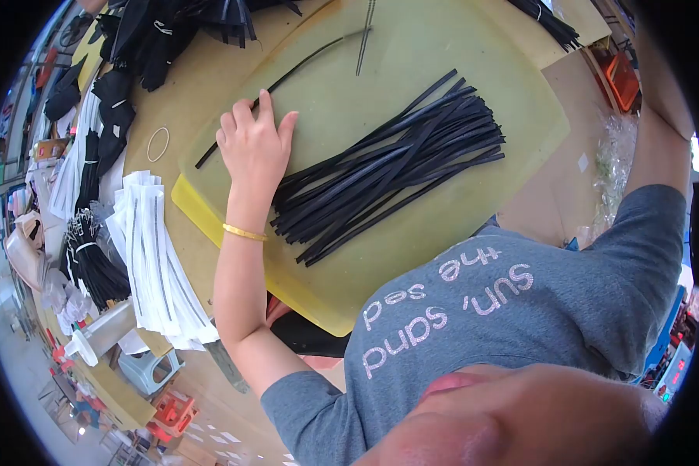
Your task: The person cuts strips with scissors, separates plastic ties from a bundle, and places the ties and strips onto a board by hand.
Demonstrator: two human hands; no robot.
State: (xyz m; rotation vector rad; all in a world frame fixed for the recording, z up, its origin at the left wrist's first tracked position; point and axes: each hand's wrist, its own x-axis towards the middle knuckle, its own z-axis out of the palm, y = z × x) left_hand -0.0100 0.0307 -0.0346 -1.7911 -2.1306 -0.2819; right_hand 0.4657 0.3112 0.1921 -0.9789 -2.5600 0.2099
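Observation:
My left hand lies palm down on a translucent yellow-green mat, fingers and thumb apart. A single thin black strip runs slantwise beneath its fingers. The strip's far end meets a short greyish piece. To the right of the hand lies a loose pile of flat black strips, fanned out at the far end. A thin, grey, chain-like strand rests at the mat's top. My right arm reaches up along the right edge, its hand outside the picture.
White strips hang over the table's left side, beside a tied black bundle. More black bundles lie at the top left, with a pale loop below them. A blue stool and red stool stand on the floor.

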